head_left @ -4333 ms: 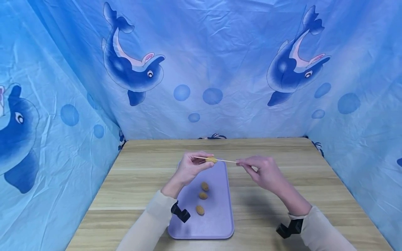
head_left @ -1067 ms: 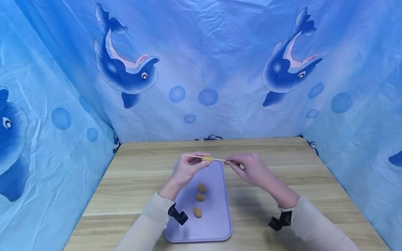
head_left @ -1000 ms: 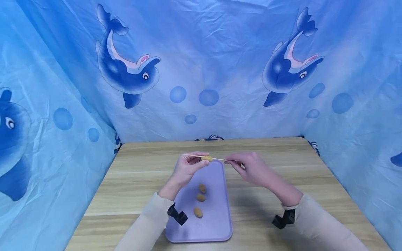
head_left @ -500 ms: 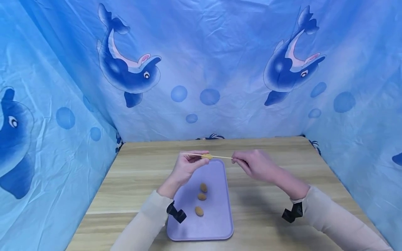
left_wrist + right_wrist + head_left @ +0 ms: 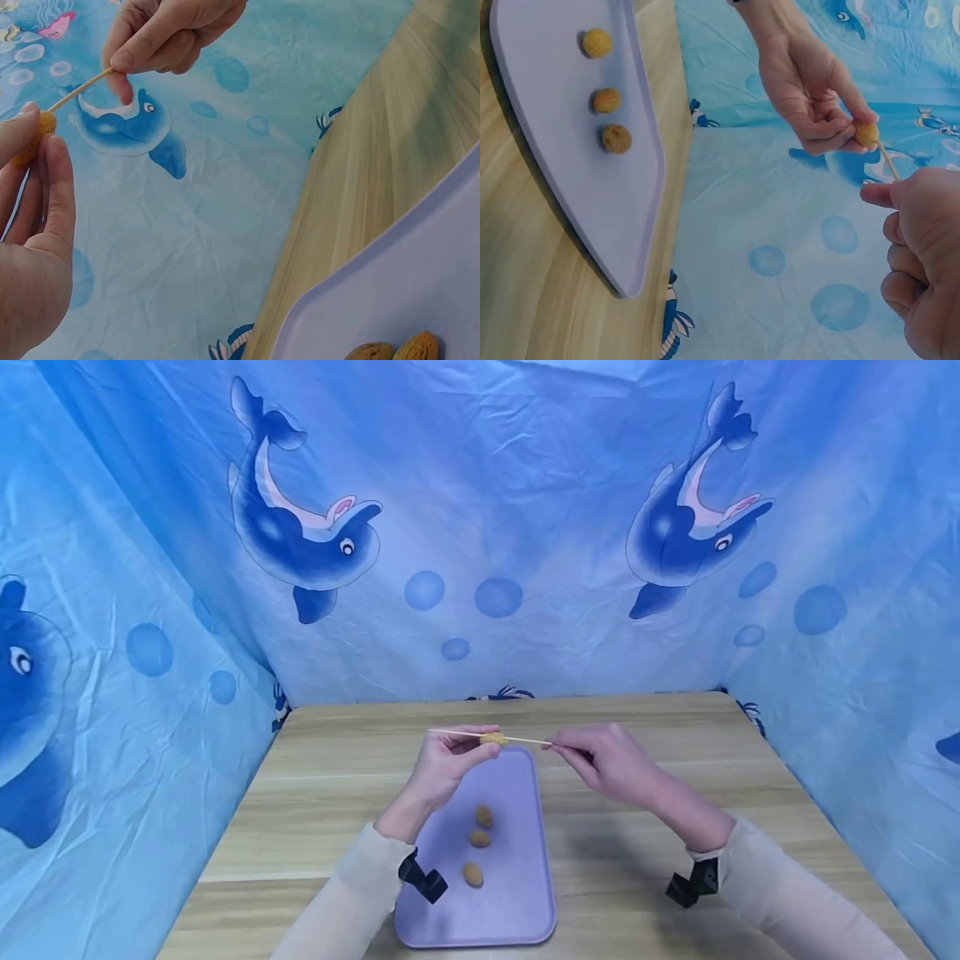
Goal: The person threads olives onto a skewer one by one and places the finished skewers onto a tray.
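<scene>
**Rough yellow-brown oval nut (image 5: 492, 739) held midair on thin pale wooden stick (image 5: 529, 741)**

L hand (image 5: 441, 762) pinches nut btwn thumb + fingers, prob. to steady it; R hand (image 5: 611, 764) pinches stick's end, prob. for control. Stick shows both sides of nut, so seems thru it. Below: 3 similar tan oval nuts (image 5: 479, 838) on flat lilac rectangular tray (image 5: 517, 906), likely left w/in reach.

The head view looks forward and down across the counter (image 5: 315, 802) — both wrist views sit nearer, tilted sideways, each sharing the stick (image 5: 528, 741) and tray (image 5: 517, 893) with it.
</scene>
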Demonstrator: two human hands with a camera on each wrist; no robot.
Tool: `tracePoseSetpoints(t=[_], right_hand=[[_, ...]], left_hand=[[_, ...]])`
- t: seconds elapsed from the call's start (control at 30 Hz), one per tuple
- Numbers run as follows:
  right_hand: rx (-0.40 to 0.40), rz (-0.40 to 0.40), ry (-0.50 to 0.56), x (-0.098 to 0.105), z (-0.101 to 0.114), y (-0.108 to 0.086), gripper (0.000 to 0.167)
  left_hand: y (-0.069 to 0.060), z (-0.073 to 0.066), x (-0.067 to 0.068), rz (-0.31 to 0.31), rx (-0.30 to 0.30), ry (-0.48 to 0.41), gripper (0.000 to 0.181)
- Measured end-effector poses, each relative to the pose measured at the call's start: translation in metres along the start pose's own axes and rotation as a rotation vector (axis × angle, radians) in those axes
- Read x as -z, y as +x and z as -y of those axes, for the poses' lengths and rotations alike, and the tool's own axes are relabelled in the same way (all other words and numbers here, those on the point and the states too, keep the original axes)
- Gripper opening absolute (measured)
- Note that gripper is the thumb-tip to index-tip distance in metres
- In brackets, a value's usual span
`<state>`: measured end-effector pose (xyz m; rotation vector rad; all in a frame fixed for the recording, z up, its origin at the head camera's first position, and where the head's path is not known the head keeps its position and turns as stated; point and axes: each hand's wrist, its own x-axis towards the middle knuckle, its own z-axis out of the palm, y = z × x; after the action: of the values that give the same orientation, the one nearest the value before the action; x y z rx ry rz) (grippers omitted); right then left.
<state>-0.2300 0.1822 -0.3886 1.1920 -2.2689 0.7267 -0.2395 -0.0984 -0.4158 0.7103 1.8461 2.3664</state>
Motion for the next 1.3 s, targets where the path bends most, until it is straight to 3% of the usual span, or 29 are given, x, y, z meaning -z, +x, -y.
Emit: tracePoseSetpoints(t=[0.13,0.23,0.5,0.63,0.77,0.87,1.17,1.3], right_hand=[[0.038,-0.053,-0.022,-0.001,0.000,0.003,0.020],[0.038,-0.040,-0.034,-0.002,0.000,0.004,0.019],[-0.029,0.044,0.026,0.001,0.001,0.003,0.020],[-0.009,0.026,0.017,0.000,-0.001,0.005,0.020],[0.022,-0.013,-0.011,0.000,-0.001,0.007,0.021],[0.040,-0.030,-0.027,-0.002,-0.001,0.008,0.021],[-0.019,0.036,0.021,-0.014,0.002,0.003,0.019],[-0.012,0.028,0.025,-0.014,0.002,0.002,0.018]], left_hand=[[0.002,-0.001,-0.001,-0.004,0.001,-0.016,0.030],[0.004,-0.002,-0.002,0.001,-0.010,-0.037,0.024],[0.008,-0.002,-0.006,0.037,-0.019,-0.021,0.033],[0.008,0.000,-0.005,0.031,-0.011,-0.016,0.029],[0.007,0.000,-0.004,0.012,0.025,0.002,0.043],[0.005,0.001,-0.004,-0.011,0.055,0.007,0.039],[0.001,0.005,-0.005,-0.015,0.078,0.027,0.043],[0.000,0.005,-0.006,-0.024,0.089,0.036,0.041]])
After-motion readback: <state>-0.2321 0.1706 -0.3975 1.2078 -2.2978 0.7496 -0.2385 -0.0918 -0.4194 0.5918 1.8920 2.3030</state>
